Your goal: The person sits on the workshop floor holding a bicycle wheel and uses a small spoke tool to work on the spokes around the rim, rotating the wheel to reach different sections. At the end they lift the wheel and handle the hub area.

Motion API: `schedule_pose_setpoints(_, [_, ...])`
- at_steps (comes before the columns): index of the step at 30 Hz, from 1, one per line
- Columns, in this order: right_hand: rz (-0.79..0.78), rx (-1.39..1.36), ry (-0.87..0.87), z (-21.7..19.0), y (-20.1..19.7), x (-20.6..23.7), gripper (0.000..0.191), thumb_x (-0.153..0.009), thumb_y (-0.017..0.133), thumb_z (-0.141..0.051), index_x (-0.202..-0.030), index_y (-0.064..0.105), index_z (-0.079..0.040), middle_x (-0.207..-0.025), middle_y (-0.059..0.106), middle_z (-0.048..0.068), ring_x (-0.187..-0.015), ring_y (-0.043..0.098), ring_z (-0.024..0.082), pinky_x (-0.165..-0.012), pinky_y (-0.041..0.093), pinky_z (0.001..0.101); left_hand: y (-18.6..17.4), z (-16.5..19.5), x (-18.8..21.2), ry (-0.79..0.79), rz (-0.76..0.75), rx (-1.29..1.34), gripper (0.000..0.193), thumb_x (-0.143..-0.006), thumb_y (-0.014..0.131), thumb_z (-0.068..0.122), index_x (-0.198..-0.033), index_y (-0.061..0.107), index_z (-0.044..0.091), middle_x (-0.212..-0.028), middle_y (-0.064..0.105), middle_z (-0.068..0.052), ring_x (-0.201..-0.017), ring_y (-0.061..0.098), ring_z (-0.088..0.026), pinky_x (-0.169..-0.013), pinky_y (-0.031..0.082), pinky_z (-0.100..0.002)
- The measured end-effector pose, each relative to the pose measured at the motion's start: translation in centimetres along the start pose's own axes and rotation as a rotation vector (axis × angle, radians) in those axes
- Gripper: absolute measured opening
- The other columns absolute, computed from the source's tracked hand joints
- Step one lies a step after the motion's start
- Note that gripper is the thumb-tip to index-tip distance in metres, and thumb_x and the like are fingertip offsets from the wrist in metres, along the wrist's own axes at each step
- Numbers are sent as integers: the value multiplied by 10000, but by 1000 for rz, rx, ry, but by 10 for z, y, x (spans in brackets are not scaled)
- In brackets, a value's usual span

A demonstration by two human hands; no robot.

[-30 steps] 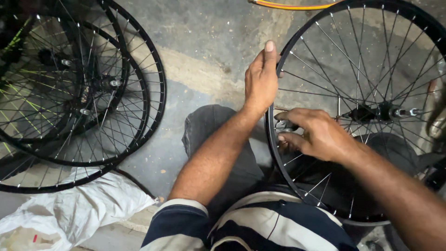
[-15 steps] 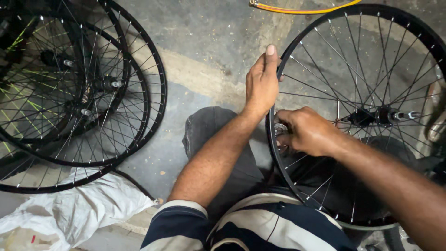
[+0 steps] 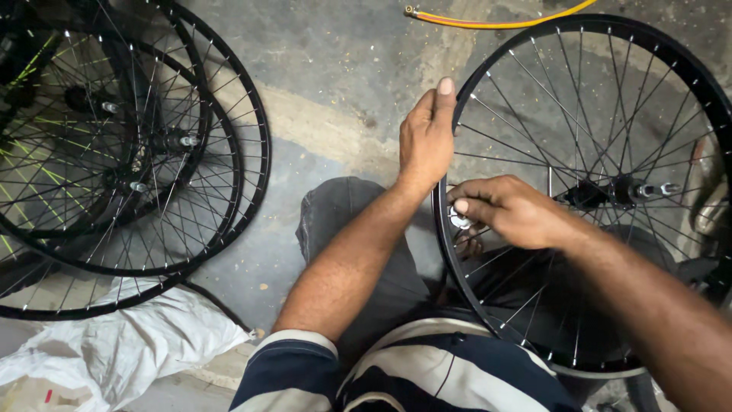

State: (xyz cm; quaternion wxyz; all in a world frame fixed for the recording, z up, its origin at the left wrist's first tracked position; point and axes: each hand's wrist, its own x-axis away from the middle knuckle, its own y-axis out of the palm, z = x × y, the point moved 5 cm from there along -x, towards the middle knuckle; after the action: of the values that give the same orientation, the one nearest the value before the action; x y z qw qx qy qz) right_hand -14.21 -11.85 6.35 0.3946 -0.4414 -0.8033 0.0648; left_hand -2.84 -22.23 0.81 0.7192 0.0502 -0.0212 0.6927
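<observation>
Far left, three black spoked wheels (image 3: 130,152) lie stacked overlapping on the concrete floor (image 3: 335,69), and below them sits one crumpled white sack (image 3: 114,351). My knee in dark trousers (image 3: 343,221) comes next, under my left forearm. My left hand (image 3: 427,141) lies flat against the rim of a fourth black wheel (image 3: 587,191), fingers stretched up along it, gripping nothing. That wheel stands upright across my lap. My right hand (image 3: 507,210) is closed, pinching one small silver tool (image 3: 460,221) at the rim's inner edge, among the spokes. Beyond, at the top, runs one yellow hose (image 3: 496,19). The hub (image 3: 614,191) sits right of my knuckles
</observation>
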Motion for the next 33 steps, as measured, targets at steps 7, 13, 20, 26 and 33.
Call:
schedule_pose_setpoints(7, [-260,-138,43,-12,0,-4,418,-876,700,-180,-1268,647,-47,-882,816,82,-815,781,145,-779,621,340,0,0,0,-4,-23,-10,581,-1035,448,574,-889,635,43,-638,568,-39,-620,574,-150,-611,494,-349])
schedule_pose_setpoints(13, [-190,97,37,-22,-3,-2,421,-855,771,-242,-1208,654,-46,-874,793,104,-797,763,170,-746,605,357,-1,1,-2,6,-7,18,595,-1034,436,588,-906,646,46,-656,569,-33,-626,581,-145,-619,503,-348])
schedule_pose_setpoints(20, [-339,137,-62,-21,-8,-10,350,-866,761,-270,-1089,651,-24,-853,761,159,-802,700,213,-726,553,384,1,2,0,-28,-22,38,600,-1016,437,600,-968,672,49,-672,590,-25,-618,602,-143,-614,513,-343])
schedule_pose_setpoints(26, [-4,516,-183,-15,-2,-13,427,-724,852,-328,-1004,657,-71,-769,722,131,-757,720,315,-693,549,445,-3,1,1,-23,5,-7,602,-1022,425,597,-953,665,50,-653,588,-48,-609,611,-156,-614,510,-347])
schedule_pose_setpoints(33, [508,897,-625,-49,35,15,201,-685,753,-92,-783,578,-83,-732,603,112,-663,660,324,-589,533,470,2,-4,-1,48,-18,-36,591,-1042,451,580,-893,632,37,-663,591,-63,-630,592,-190,-635,510,-364])
